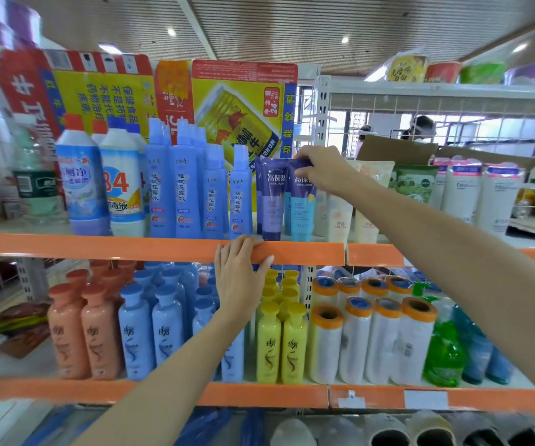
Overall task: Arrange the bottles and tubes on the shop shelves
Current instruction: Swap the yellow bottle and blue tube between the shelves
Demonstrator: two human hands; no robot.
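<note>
1. On the far left of the upper shelf stand two fat, smooth plastic bleach bottles with orange caps, glossy and rounded at the shoulder.
2. Next come the slim blue spray bottles, tall and flat-sided, packed tight in rows, with a printed cardboard drinks carton upright behind them.
3. My left hand lies flat over the shelf's orange front lip, fingers spread and hooked on the smooth edge, holding nothing else.
4. Just right of the sprays stands a soft purple tube, cap down, with a crimped flat top.
5. Beside it, touching, is the purple-and-teal tube; my right hand pinches its crimped top, fingers closed on it from above. It stands cap down at the front of the upper shelf.
6. My right forearm crosses in front of the cream-coloured tubes, hiding part of them.
7. Further right sit a green pouch, an open cardboard box behind it, and white tubes with pink tops.
8. On the lower shelf, left to right: matte orange shampoo bottles, blue ones, yellow ones, rolls of plastic film on orange cores, then a clear green pump bottle.
</note>
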